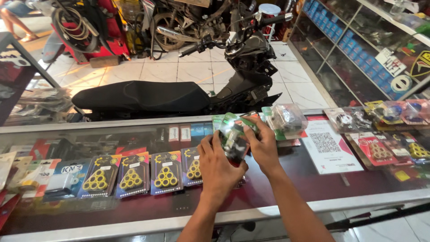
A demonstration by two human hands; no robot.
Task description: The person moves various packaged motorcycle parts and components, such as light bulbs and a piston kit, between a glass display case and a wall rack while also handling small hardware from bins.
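Both your hands are closed on one small clear plastic packet (234, 140) with a green card backing and a dark metal part inside, held just above the glass counter (268, 188). Your left hand (219, 168) wraps it from below and the near side, fingers curled up around its lower edge, while your right hand (263, 145) pinches its upper right side, thumb laid across the front. Just beyond your right hand a second packet (286, 118), clear and rounded with green card behind, rests on the countertop, touching or nearly touching more packets of the same kind. To the right of it lies a white printed sheet (328, 148) with a square code on it, flat on the glass. Under the glass, to the left of your left hand, stands a row of cards holding yellow rollers (132, 178). Behind the counter a black scooter (179, 89) is parked on the tiled floor.
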